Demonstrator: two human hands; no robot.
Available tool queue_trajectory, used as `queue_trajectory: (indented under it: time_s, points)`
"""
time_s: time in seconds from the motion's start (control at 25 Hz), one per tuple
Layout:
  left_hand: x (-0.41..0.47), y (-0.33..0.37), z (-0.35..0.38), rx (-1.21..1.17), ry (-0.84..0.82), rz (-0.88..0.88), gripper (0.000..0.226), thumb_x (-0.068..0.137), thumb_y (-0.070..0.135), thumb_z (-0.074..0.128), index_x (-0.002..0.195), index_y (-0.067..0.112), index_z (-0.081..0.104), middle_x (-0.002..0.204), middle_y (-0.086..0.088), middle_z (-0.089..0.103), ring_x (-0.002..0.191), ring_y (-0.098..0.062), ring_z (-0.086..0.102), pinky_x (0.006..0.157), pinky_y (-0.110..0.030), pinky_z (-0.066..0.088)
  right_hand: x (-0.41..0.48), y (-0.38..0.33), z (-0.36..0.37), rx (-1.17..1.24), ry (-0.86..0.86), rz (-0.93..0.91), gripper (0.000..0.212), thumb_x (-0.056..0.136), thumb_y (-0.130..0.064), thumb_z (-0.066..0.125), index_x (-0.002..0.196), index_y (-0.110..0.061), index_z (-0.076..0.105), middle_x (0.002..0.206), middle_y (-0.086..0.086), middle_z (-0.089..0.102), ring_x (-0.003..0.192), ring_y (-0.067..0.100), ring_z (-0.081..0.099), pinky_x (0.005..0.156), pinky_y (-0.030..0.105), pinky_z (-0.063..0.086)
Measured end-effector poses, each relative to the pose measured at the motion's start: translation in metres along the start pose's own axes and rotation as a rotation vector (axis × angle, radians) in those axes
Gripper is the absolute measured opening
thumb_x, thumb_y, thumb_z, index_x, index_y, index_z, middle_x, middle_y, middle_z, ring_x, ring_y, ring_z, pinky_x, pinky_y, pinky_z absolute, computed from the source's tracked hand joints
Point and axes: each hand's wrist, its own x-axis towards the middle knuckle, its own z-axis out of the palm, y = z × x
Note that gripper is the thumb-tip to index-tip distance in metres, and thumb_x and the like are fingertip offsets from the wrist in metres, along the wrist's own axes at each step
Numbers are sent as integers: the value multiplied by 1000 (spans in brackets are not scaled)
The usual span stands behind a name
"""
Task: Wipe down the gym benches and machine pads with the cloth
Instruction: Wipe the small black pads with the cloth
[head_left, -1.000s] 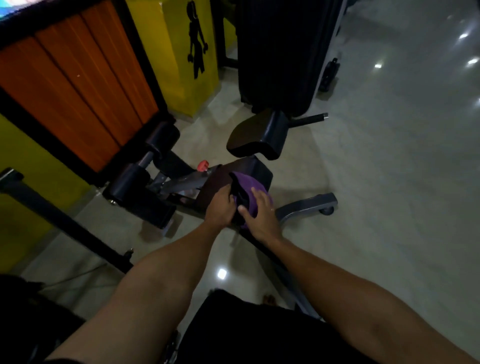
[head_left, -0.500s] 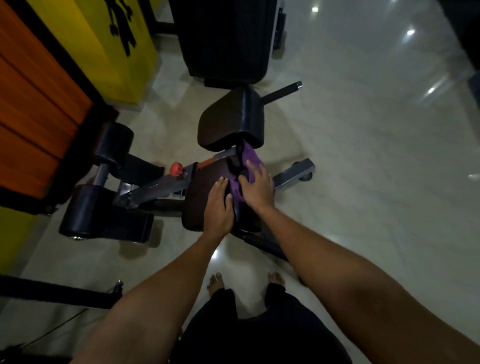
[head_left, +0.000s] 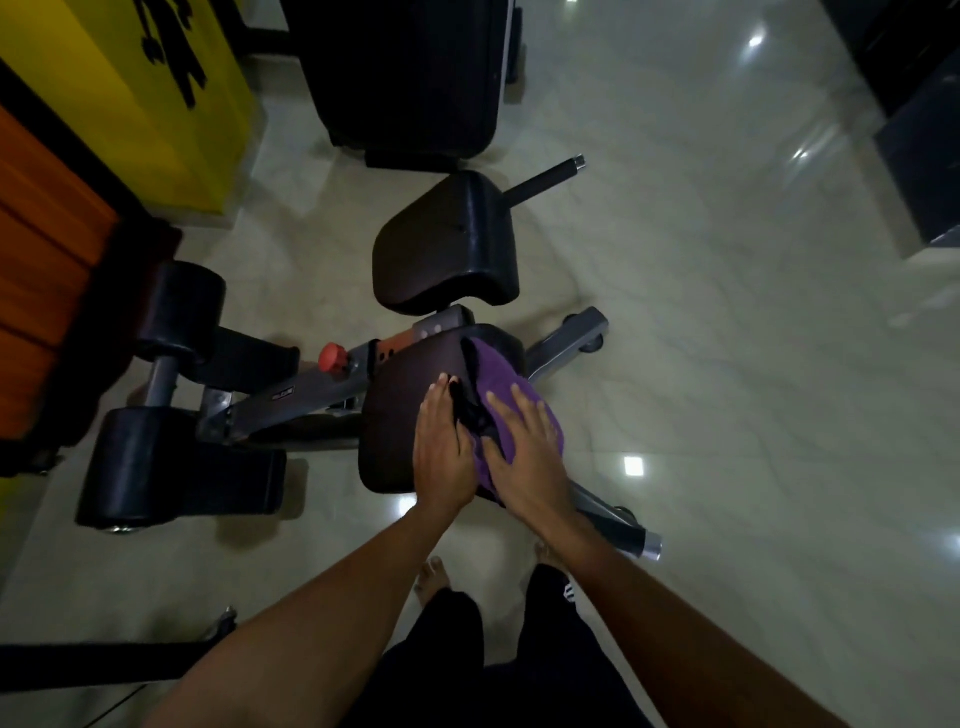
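A purple cloth (head_left: 498, 371) with a black part lies on the near dark brown seat pad (head_left: 400, 410) of a low gym machine. My right hand (head_left: 524, 452) presses flat on the cloth with fingers spread. My left hand (head_left: 441, 447) rests flat on the pad just left of the cloth, fingers straight and touching its black edge. A second dark pad (head_left: 441, 244) sits just beyond, raised and tilted.
Two black foam rollers (head_left: 182, 312) on a bar stand to the left, by a red knob (head_left: 332, 356) on the grey frame. A large black pad (head_left: 410, 73) stands farther back. Yellow and orange panels line the left. Glossy tile floor (head_left: 727, 364) spreads right. My bare feet are below.
The view has tilted downward. Both hands have flattened on the near pad, and the right hand has slid the purple cloth toward me across it.
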Motion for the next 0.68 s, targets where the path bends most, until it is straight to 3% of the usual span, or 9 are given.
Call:
queue_trajectory:
  time_s: [0.08,0.16,0.28,0.4,0.48,0.68]
  points:
    - [-1,0,1,-37,5,-35,62,102,41,21,157,14,27,163,-4,29,149,-3,13,126,-41,18,36,-10,-7,-51,6,-53,60,100,-47,51,155,-46,27,169,-8,15,156,28,5,125,56,13]
    - [0,-2,3,-42,17,-47,58,104,39,21,157,15,28,163,-3,29,148,1,13,125,-40,18,75,-6,-12,-1,10,-19,62,98,-51,54,155,-45,30,167,-6,20,154,28,16,123,52,19]
    - [3,-4,4,-23,22,-25,54,105,35,25,156,17,32,163,0,29,148,5,11,125,-35,16,109,7,-19,323,25,206,65,96,-55,57,155,-35,37,156,3,43,142,26,43,116,45,36]
    - [1,-6,3,-21,12,-21,53,105,33,26,156,18,32,164,2,27,148,7,8,125,-33,15,74,11,-15,527,44,345,59,99,-50,57,151,-25,41,144,4,56,134,25,52,108,35,42]
    - [-1,-8,3,-17,10,-16,54,106,35,24,157,18,31,164,2,27,148,8,7,124,-29,13,25,13,-5,510,59,348,59,101,-48,55,153,-27,37,148,2,51,135,22,49,105,34,42]
    - [0,-4,-1,-19,-6,-37,53,106,32,27,157,17,30,164,0,27,148,8,6,123,-29,15,-25,9,13,246,97,193,61,101,-45,54,156,-37,30,164,-6,21,150,20,26,118,47,34]
